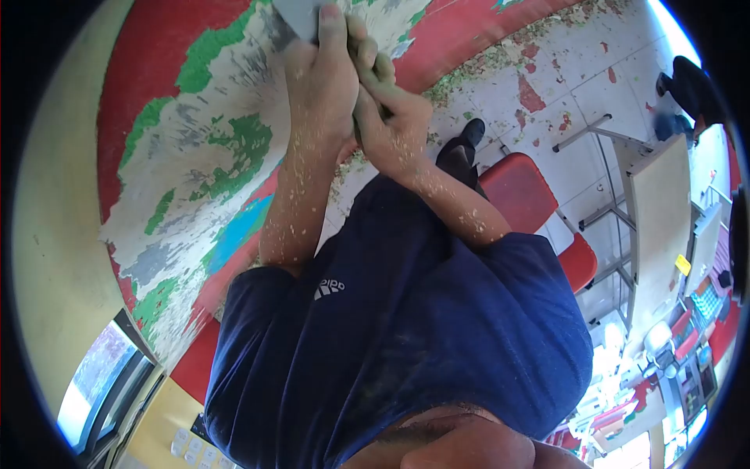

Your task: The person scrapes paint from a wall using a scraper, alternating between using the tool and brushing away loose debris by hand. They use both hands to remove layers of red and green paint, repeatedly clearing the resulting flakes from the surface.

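The scraper [301,16] is at the top edge of the view, pressed against the painted wall [195,156], and we see only its grey blade. Our two hands are together on it: the right hand [316,74] closes around the tool near the blade, and the left hand [391,117] grips just beside it, touching the right one. We judge that the work is well advanced but not finished. A large pale area of the wall is already bare, yet green patches [242,148], a blue patch [238,230] and a wide red band [148,47] remain on it. Paint flakes [539,35] lie on the floor along the wall, and small flakes stick to our forearms [301,195]. A red chair [519,191] stands near our legs.
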Tool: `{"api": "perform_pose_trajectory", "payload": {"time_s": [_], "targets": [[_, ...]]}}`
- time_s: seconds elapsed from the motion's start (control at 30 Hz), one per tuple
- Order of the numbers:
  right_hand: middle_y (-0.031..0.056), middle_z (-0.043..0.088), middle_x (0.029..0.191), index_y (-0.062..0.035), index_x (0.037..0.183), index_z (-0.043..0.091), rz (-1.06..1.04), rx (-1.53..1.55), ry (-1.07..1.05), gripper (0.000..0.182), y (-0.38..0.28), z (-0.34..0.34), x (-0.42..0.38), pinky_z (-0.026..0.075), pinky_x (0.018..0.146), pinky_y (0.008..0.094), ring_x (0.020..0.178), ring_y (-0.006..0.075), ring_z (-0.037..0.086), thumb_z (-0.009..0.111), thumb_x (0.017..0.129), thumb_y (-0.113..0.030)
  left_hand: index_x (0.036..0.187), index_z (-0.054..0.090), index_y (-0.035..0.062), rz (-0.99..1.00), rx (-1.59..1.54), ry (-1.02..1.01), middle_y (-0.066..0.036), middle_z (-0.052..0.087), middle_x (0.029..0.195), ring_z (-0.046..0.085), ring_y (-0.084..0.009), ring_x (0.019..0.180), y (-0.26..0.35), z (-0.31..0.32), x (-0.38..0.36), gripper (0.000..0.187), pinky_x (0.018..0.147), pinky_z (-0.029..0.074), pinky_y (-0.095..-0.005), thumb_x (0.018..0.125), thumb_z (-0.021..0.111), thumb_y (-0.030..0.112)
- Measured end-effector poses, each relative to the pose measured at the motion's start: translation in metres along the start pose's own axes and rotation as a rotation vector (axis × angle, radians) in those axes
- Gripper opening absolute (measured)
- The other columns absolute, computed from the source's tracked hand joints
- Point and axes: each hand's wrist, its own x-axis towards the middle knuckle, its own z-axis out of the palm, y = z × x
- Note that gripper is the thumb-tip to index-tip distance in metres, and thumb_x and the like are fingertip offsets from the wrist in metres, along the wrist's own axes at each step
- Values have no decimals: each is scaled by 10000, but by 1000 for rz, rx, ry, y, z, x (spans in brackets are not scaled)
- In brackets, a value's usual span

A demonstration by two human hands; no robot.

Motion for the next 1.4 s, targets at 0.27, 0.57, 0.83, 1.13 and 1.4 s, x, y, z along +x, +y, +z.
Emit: {"api": "perform_pose_trajectory", "payload": {"time_s": [0.27,0.57,0.83,1.13,1.4], "targets": [[73,548,563,3,1158,610,-59,-54,-80,318,-2,-3,-2,419,482,223,509,65,522,537,849,1,813,450,39,5,49,20,-33,451,669,467,-140,583,0,-3,-1,335,534,465,-306,1001,396,311],[162,530,568,-34,1094,653,-154,-112,-26,292,-10,-4,11,431,460,278,445,164,535,611,805,-44,824,440,33,11,13,79,-44,471,729,468,-151,575,1,2,-1,307,521,476,-323,1000,403,282],[155,560,632,-68,1104,656,-168,-57,-53,311,-2,-4,13,441,476,277,456,173,549,637,794,-69,827,441,36,76,18,62,-30,450,721,460,-145,576,5,6,1,310,520,479,-329,999,399,291],[152,583,675,-80,1109,656,-204,-87,-88,321,-9,-10,17,478,533,313,529,253,596,623,790,-71,869,436,44,200,51,138,-41,455,770,452,-141,606,-3,5,3,286,529,472,-316,998,406,298],[156,596,679,-60,1063,670,-225,-116,-104,296,-22,-8,23,490,534,329,565,294,604,621,772,-38,796,442,39,200,5,175,-52,461,652,508,-177,531,11,8,3,318,481,473,-334,986,439,294]]}}
